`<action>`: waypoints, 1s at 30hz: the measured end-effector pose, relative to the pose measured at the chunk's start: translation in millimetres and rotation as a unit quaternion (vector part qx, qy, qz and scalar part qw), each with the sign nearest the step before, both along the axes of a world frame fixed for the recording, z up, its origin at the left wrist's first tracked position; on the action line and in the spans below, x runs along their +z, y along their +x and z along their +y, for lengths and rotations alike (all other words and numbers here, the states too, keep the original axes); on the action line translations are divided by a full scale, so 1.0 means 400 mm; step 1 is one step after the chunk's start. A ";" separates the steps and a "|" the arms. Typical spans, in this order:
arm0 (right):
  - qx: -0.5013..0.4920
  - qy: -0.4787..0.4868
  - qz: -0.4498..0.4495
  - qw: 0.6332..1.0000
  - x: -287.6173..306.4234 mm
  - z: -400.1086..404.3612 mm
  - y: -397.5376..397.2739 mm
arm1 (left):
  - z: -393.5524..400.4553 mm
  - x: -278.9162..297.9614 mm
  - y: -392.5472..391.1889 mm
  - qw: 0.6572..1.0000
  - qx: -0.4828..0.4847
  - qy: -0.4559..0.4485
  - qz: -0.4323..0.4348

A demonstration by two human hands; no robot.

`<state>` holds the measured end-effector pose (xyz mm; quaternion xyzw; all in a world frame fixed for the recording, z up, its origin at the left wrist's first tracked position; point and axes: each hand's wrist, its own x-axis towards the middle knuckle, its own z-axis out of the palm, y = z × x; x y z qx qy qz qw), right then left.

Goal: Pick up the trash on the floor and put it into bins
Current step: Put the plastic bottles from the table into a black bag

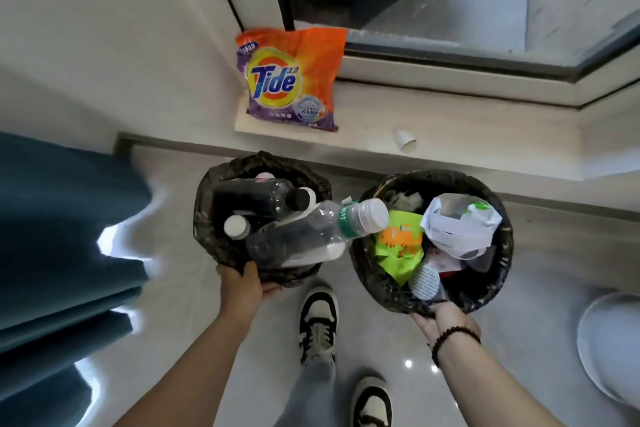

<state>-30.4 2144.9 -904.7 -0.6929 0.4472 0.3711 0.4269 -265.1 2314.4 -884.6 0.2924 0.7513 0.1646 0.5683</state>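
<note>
Two round bins lined with black bags are in front of me. My left hand grips the near rim of the left bin, which is packed with plastic bottles; a clear bottle with a white cap sticks out over its right rim. My right hand holds the near rim of the right bin, which holds crumpled white paper, a green and orange wrapper and other scraps. A small white paper cup lies on its side by the step beyond the bins.
An orange and purple Tide bag leans in the corner on a low ledge under a window. A blue curtain hangs at the left. A white round object sits at the right edge. My shoes stand on the glossy floor.
</note>
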 end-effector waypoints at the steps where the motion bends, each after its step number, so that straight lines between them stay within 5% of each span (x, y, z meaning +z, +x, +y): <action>1: -0.006 0.012 -0.004 1.000 -0.014 0.004 0.000 | 0.006 -0.013 0.003 1.000 0.007 -0.004 -0.006; 17: 0.009 -0.010 -0.008 1.000 -0.143 0.074 0.016 | 0.076 -0.148 0.104 0.994 0.060 -0.048 -0.081; 19: 0.059 -0.064 0.024 0.996 -0.116 0.093 0.019 | 0.075 -0.159 0.110 0.993 0.068 -0.055 -0.081; 21: 0.179 -0.215 0.034 0.959 -0.064 0.114 0.030 | 0.070 -0.174 0.114 0.989 0.095 -0.075 -0.081; 23: 0.245 -0.263 -0.089 0.929 0.002 0.137 0.032 | 0.064 -0.189 0.116 0.986 0.115 -0.094 -0.075; 26: 0.289 -0.052 -0.281 0.914 0.086 0.194 0.012 | 0.050 -0.200 0.114 0.984 0.119 -0.117 -0.060; 28: 0.360 0.133 -0.275 0.882 0.118 0.251 -0.014 | 0.050 -0.196 0.113 0.984 0.113 -0.129 -0.055; 30: 0.485 0.221 -0.265 0.803 0.125 0.306 -0.043 | 0.054 -0.184 0.111 0.984 0.094 -0.145 -0.046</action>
